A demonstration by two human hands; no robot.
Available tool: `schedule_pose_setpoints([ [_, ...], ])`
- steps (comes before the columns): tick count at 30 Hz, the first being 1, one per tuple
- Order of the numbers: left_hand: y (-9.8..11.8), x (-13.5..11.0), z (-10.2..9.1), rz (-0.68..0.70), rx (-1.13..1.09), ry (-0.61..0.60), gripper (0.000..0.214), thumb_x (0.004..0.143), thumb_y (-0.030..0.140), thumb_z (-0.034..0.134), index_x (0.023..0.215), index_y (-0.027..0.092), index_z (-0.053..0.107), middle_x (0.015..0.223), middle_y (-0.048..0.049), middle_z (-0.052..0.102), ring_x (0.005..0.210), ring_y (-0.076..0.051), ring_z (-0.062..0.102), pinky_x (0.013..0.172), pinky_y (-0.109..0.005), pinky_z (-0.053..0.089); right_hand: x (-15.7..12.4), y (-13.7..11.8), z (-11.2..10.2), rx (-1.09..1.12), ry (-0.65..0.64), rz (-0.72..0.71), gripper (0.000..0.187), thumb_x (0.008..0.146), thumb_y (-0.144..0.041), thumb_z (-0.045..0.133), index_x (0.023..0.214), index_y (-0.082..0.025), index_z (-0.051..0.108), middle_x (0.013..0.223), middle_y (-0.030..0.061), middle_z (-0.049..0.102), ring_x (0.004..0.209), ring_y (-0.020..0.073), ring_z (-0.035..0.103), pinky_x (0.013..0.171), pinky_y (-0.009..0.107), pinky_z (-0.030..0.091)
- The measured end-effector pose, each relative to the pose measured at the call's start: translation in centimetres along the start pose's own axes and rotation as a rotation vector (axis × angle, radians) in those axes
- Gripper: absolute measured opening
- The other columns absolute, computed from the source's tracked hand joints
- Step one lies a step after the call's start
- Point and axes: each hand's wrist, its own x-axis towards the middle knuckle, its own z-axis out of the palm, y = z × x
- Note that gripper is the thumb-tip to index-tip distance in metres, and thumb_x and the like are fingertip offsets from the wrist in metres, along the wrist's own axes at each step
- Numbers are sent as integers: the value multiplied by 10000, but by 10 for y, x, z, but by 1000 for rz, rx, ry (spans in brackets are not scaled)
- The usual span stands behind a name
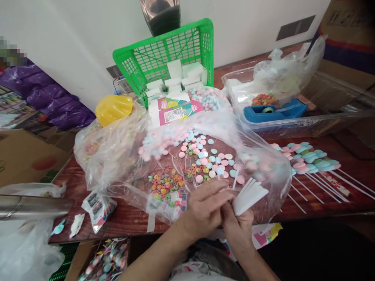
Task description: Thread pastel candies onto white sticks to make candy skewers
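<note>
My right hand (238, 224) is closed around a bundle of thin white sticks (252, 195), their ends fanned up and to the right. Against its thumb, my left hand (203, 207) is closed with bent fingers; whatever its fingertips hold is hidden. One slim white stick (236, 177) pokes up just beyond the fingertips. In front of both hands, pink, blue and white candy discs (218, 160) lie spread on a clear plastic bag (175, 160). Small coloured candy rings (166, 185) are heaped left of my left hand.
Candy skewers (310, 158) lie on the right of the wooden table (129, 222). Behind are a green basket (162, 43) with white blocks, a blue tape dispenser (274, 111) in a clear tray, and a yellow bowl-like piece (113, 109). Packaged candy (98, 208) sits at the left edge.
</note>
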Motion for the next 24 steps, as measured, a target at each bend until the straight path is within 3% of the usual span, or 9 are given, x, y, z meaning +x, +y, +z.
schedule_pose_setpoints([
  [2,3,-5,3,-31,-53,-75,465,839,8,478,1256,190,577,1225,-138,645,1158,-214,606,986,-399,517,6,0,-4,-8,33,-12,167,769,-318,681,774,-158,730,652,17,645,599,147,584,567,259,500],
  [4,-3,-4,-5,-144,-93,-47,461,855,36,498,1276,214,562,1243,-121,639,1157,-210,607,980,-389,521,16,-2,-10,79,91,38,162,748,-314,711,785,-157,719,578,-13,593,529,120,538,497,232,464],
  [7,-35,10,-36,-399,-32,153,374,860,145,573,1226,220,589,1195,-103,657,973,-191,678,789,-317,585,31,-7,-17,258,172,134,188,713,-310,761,802,-163,684,490,-65,484,412,61,397,374,171,329],
  [9,-65,23,-59,-550,140,169,261,890,204,537,1132,178,630,1047,-88,699,760,-154,684,653,-276,566,38,-10,-20,324,178,194,205,691,-307,783,781,-168,662,499,-72,468,407,45,360,358,150,276],
  [11,-93,36,-73,-610,422,-71,190,890,199,519,986,144,673,942,-75,709,793,-165,667,712,-283,541,39,-10,-20,319,147,235,218,681,-319,791,778,-171,664,526,-61,489,420,46,372,364,149,278],
  [12,-105,41,-75,-619,531,-222,172,885,205,522,915,150,683,883,-60,705,797,-170,655,737,-290,527,37,-9,-18,298,133,241,227,679,-335,791,783,-172,671,535,-55,501,424,50,383,368,156,293],
  [14,-120,47,-70,-625,655,-393,159,862,247,564,816,149,680,837,-64,684,829,-197,632,784,-320,503,33,-6,-14,236,92,226,253,682,-370,784,801,-169,690,535,-45,515,428,62,404,383,178,331],
  [19,-127,46,-45,-663,800,-463,174,853,249,562,890,125,678,1047,-153,607,988,-271,576,851,-392,457,27,0,-12,132,-17,181,236,764,-389,718,785,-155,688,493,-52,455,430,70,384,393,191,328],
  [24,-115,43,-47,-583,731,-465,159,845,197,540,844,162,695,1017,-109,616,975,-238,560,825,-348,445,28,4,-21,-156,-96,30,215,827,-359,638,872,-163,713,561,-18,563,456,99,460,433,215,389],
])
